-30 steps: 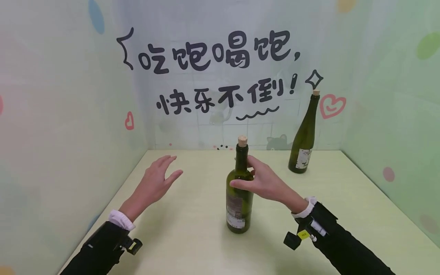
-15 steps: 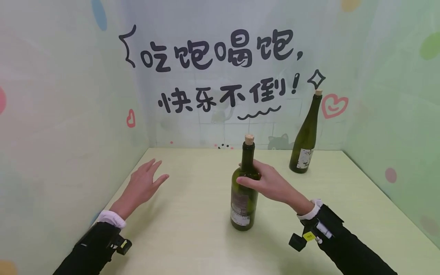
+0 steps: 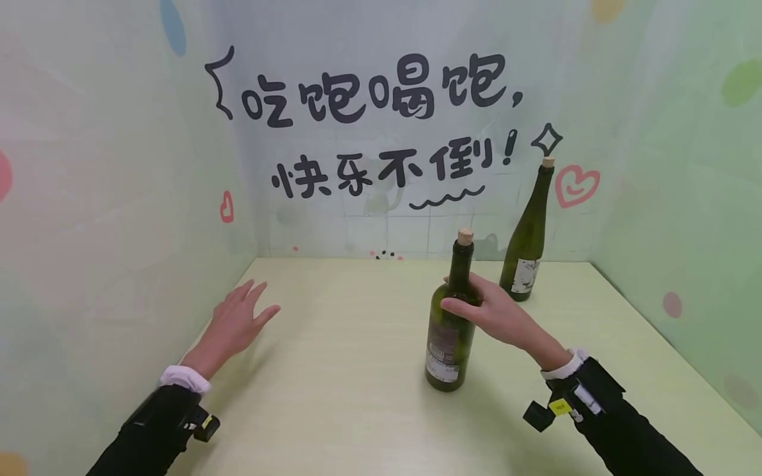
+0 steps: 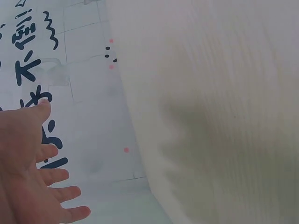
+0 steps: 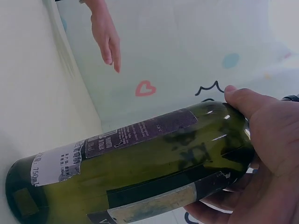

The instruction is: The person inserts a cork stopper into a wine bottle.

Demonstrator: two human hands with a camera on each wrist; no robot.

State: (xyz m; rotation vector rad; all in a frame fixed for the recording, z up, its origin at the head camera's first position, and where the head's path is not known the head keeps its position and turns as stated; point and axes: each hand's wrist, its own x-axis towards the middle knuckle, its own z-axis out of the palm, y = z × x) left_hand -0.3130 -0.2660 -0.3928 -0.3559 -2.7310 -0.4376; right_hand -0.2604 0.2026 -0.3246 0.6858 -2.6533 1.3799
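Note:
My right hand (image 3: pixel 503 311) grips a dark green wine bottle (image 3: pixel 448 334) around its shoulder, thumb in front and fingers behind. The bottle stands nearly upright with a slight tilt, and a cork (image 3: pixel 465 236) plugs its neck. In the right wrist view, a purple-grey label (image 5: pixel 145 133) and a white 750 ml sticker (image 5: pixel 55 165) show on the glass. On the left side, my left hand (image 3: pixel 234 322) hovers above the table with fingers spread and holds nothing. A second green bottle (image 3: pixel 528 231), slimmer and corked, stands at the back right, behind my right hand.
A pale wooden table (image 3: pixel 333 370) fills the booth. Side walls and a back wall (image 3: pixel 357 165) with large dark lettering enclose it. Each black sleeve carries a small wrist camera, such as the one on the right (image 3: pixel 538 416).
My right hand has moved right with the wine bottle, bringing it closer to the slim bottle. My left hand has drawn away to the left. The slim bottle stays put.

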